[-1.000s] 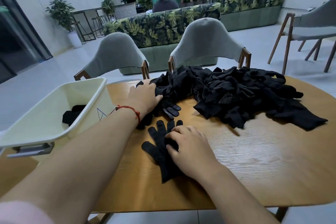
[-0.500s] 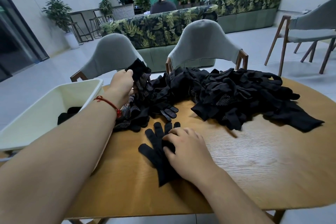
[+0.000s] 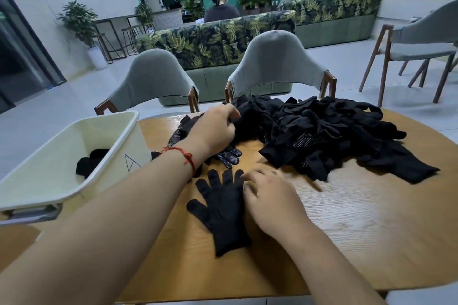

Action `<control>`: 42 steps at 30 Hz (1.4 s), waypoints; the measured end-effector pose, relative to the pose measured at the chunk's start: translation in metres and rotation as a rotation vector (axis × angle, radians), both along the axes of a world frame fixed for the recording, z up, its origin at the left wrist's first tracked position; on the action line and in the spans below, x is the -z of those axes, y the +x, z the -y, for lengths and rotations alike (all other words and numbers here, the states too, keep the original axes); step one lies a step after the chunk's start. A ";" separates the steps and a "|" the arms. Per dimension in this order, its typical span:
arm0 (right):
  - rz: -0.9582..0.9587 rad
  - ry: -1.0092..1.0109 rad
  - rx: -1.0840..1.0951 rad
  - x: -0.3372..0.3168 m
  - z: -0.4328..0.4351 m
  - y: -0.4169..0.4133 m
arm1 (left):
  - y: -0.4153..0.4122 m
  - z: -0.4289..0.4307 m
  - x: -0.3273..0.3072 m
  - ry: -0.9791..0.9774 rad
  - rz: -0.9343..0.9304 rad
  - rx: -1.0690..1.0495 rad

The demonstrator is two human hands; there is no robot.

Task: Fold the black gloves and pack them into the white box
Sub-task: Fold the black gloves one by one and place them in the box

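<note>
A black glove [image 3: 220,208] lies flat on the wooden table [image 3: 359,230], fingers pointing away from me. My right hand [image 3: 267,198] rests on its right side with bent fingers, pressing it down. My left hand [image 3: 215,129] reaches into the left end of the big pile of black gloves [image 3: 322,136], its fingers curled into the fabric there. A glove with white grip dots [image 3: 229,156] sticks out from under that hand. The white box [image 3: 133,117] stands at the table's left edge, with folded black gloves [image 3: 90,162] inside.
Two grey chairs [image 3: 277,64] stand at the far side of the table, a third at the right. A leaf-patterned sofa runs behind them, with two people in white caps sitting beyond it. Bare wood lies right of my right hand.
My left hand held a dotted glove up above the pile; it has come back down and forward into the pile's left end. My right hand has stayed on the flat glove.
</note>
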State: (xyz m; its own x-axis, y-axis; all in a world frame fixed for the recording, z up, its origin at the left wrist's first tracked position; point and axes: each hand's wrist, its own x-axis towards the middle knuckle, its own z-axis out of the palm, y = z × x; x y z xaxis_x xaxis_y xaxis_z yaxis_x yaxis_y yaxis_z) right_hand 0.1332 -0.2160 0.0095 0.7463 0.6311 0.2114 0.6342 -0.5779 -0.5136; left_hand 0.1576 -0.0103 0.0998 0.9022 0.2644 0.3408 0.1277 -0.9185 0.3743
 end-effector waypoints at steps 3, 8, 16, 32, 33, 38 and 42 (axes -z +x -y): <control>0.013 -0.036 0.035 0.004 0.007 0.005 | 0.017 0.008 0.012 0.003 -0.118 -0.074; 0.020 -0.085 0.016 0.006 0.017 0.008 | 0.043 -0.001 0.025 -0.090 -0.054 -0.147; 0.012 -0.105 0.023 0.001 0.016 0.005 | 0.089 0.023 0.001 -0.396 0.031 -0.469; -0.080 0.116 0.054 -0.010 0.017 0.000 | 0.001 0.002 -0.009 -1.708 0.266 -0.212; -0.114 0.187 0.050 -0.013 0.016 -0.001 | -0.007 0.005 -0.008 -1.721 0.271 -0.206; -0.476 0.545 -0.085 -0.032 0.013 -0.012 | -0.035 0.011 0.007 -1.742 0.272 -0.150; -0.696 0.721 -0.131 -0.033 0.001 -0.015 | -0.057 0.036 0.002 -1.704 0.228 -0.096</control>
State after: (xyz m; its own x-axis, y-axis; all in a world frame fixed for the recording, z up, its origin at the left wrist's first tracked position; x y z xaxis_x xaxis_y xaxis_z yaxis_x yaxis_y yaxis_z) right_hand 0.1187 -0.2171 0.0428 0.7830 0.6106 0.1188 0.0967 0.0691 -0.9929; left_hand 0.1002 -0.0459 0.0981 0.8400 0.4815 -0.2500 -0.0359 0.5092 0.8599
